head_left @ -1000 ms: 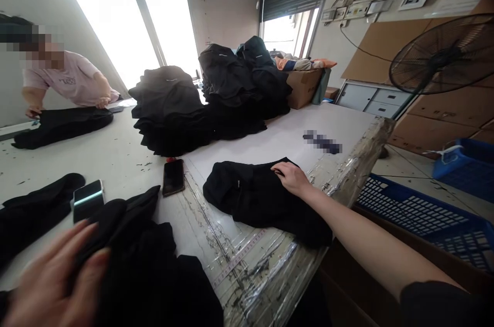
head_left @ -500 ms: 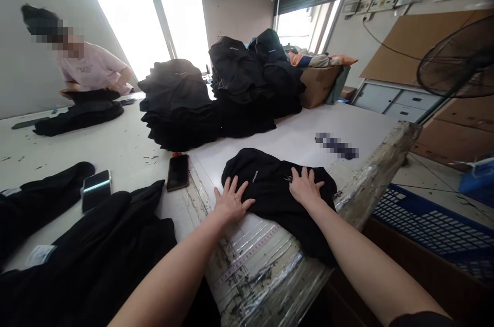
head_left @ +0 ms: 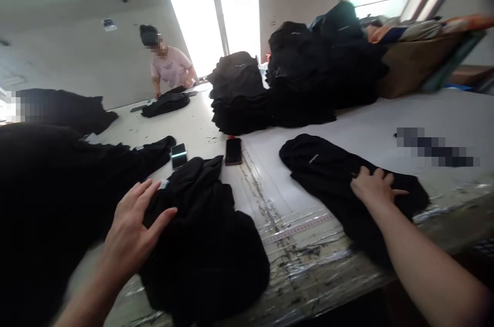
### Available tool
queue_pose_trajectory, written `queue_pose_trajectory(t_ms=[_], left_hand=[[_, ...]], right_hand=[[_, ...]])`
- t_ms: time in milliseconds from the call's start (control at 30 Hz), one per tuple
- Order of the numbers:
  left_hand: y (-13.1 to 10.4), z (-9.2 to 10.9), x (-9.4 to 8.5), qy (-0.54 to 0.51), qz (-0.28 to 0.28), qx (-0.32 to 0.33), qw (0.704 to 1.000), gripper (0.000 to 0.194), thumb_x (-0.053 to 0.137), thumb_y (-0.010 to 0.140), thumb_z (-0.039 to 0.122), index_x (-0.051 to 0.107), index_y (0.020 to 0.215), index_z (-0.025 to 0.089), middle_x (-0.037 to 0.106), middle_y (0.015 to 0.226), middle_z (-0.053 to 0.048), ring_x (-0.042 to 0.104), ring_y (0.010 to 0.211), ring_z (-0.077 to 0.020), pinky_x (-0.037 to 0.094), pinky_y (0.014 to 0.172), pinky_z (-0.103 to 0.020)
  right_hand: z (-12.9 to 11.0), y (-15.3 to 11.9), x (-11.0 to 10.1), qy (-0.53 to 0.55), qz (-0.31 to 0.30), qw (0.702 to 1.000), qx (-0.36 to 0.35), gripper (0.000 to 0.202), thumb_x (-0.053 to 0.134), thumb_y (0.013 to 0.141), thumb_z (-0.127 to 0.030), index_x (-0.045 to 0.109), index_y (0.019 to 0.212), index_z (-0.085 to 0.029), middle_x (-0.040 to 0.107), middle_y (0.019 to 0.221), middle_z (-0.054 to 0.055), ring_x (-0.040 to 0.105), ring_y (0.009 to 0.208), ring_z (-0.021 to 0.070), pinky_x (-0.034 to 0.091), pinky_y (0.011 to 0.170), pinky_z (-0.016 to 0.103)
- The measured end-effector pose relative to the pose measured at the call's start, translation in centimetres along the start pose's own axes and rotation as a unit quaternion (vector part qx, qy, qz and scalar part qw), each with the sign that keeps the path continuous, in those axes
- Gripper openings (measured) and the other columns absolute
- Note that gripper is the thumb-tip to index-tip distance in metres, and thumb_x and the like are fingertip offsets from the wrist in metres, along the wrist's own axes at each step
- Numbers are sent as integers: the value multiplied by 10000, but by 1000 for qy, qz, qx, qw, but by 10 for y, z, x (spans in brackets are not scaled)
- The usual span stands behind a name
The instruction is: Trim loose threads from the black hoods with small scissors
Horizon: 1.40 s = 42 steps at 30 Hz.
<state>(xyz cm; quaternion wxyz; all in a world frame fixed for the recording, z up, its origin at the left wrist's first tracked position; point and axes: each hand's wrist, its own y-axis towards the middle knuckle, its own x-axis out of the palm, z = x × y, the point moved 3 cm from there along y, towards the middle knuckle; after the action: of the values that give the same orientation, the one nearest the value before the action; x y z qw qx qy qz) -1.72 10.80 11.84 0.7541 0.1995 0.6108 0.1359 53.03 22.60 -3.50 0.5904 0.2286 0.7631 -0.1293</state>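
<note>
A black garment (head_left: 320,167) with a small light logo lies lengthwise on the right of the white table and hangs over its near edge. My right hand (head_left: 372,188) rests on it, fingers bent and little finger out. A small dark tip shows by its index finger; what it belongs to is hidden. At the left, my left hand (head_left: 135,224) is open, thumb apart from the fingers, over the edge of another heap of black garments (head_left: 208,244). A white label (head_left: 163,183) shows just beyond its fingertips. Whether this hand touches the cloth I cannot tell.
Two phones, one pale (head_left: 178,156) and one dark (head_left: 233,151), lie mid-table. Tall stacks of black garments (head_left: 241,93) stand behind, beside a cardboard box (head_left: 417,62). More black cloth (head_left: 42,203) fills the left. A co-worker (head_left: 172,67) stands at the far side. A pink measuring tape (head_left: 301,227) runs along the near edge.
My view has turned left. My left hand has lifted off the logo garment and moved left to the other heap. My right hand stays on the logo garment, its fingers more bent.
</note>
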Motion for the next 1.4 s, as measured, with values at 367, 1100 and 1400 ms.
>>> queue_pose_trajectory(t_ms=[367,1100,1400], left_hand=[[-99,-9,131,-111,-55,-156,980,708,428,903,459,154,1476,147,226,1518,-214,183,1413,-355,272,1073,-600],[89,15,36,-191,72,52,978,158,578,864,307,678,877,185,659,936,-75,573,965,-236,457,864,-370],[91,55,-164,-346,317,107,877,314,547,874,387,609,829,83,591,729,35,621,775,-122,453,665,-274]], right_hand=[[-39,-95,-36,145,186,957,-172,327,323,898,-312,612,1026,-228,619,1137,175,536,1141,341,371,987,524],[-216,-262,23,153,-142,861,-464,478,541,695,-97,590,1167,-153,466,1350,154,633,976,246,523,852,364],[-186,-229,-63,359,15,863,-355,288,570,855,-307,605,1113,-185,654,999,93,613,710,173,513,606,310]])
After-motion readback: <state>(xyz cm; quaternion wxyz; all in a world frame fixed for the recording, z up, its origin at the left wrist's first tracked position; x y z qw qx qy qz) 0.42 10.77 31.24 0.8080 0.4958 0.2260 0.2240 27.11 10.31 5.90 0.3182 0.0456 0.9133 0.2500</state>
